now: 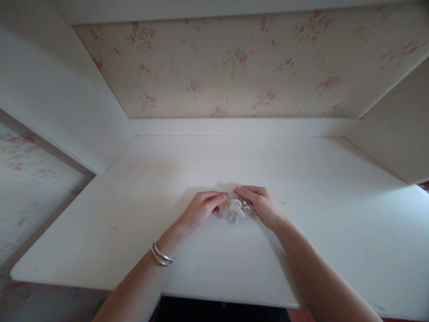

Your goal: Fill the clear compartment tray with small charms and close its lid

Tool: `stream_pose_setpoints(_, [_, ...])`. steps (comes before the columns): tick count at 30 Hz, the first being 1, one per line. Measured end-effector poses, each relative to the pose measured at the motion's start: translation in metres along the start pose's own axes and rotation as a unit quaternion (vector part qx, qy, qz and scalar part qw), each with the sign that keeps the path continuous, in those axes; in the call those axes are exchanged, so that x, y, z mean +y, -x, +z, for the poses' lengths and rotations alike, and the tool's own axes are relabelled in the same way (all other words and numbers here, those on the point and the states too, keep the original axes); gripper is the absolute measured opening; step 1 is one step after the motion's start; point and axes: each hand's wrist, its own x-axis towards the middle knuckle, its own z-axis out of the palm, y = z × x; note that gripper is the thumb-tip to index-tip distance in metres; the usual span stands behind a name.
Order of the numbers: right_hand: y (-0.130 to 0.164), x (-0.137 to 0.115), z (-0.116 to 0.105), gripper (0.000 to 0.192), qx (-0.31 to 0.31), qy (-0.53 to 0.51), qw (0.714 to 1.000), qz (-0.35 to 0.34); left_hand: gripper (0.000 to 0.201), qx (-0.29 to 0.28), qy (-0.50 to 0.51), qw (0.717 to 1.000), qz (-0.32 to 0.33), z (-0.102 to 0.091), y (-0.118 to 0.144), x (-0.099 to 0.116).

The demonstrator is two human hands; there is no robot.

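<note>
Between my two hands is a small clear plastic bag, just over the white desk top. Rings of thin metal, a white piece and some yellowish bits show through the plastic; their exact kind is too small to make out. My left hand pinches the bag's left upper edge between thumb and fingers. On the other side, my right hand grips the right upper edge, thumb on top. The fingertips under the bag are partly hidden. A silver bangle circles my left wrist.
The white desk has a rounded front left corner and a low ledge along its back. White side panels rise at left and right. Flowered wallpaper covers the wall behind.
</note>
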Motion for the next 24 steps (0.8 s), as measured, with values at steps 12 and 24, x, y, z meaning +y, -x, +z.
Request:
stream_pose_setpoints(12, [-0.0013, -0.0028, 0.0007, 0.038, 0.05, -0.032, 0.998, -0.008, 0.048, 0.002, 0.018, 1.0, 0.006, -0.0002, -0.0025, -0.0043])
stream_pose_setpoints(24, [-0.0044, -0.0045, -0.0029, 0.032, 0.099, -0.13, 0.986, -0.01, 0.046, -0.01, -0.057, 0.998, -0.01, 0.0019, 0.001, -0.0059])
